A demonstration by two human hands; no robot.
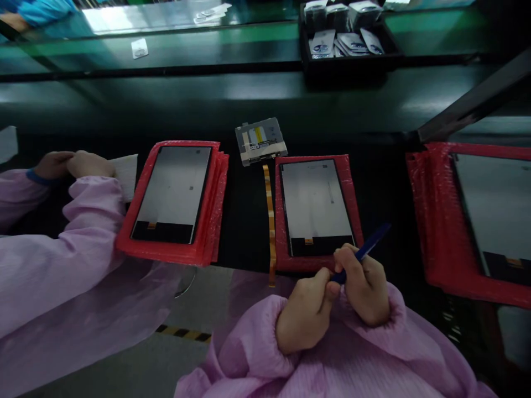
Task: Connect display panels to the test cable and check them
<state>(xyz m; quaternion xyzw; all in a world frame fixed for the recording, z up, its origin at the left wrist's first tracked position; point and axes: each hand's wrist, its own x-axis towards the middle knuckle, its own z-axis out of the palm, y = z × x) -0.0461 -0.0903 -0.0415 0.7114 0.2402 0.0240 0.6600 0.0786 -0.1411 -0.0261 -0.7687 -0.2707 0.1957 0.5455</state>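
My right hand (367, 287) is closed round a blue pen-like tool (371, 243) whose tip points up and to the right. My left hand (305, 312) is curled beside it, its fingertips pinching the tool's lower end. Both hands hover at the near edge of a display panel (315, 204) lying face up on a red bubble-wrap bag (347, 182). An orange flex ribbon (270, 221) runs down the panel's left side from a small grey circuit board (260, 141).
A second panel on stacked red bags (174, 193) lies to the left, a third (493, 215) to the right. A co-worker's hands (74, 165) in pink sleeves rest at far left. A black tray of packets (348, 38) sits at the back.
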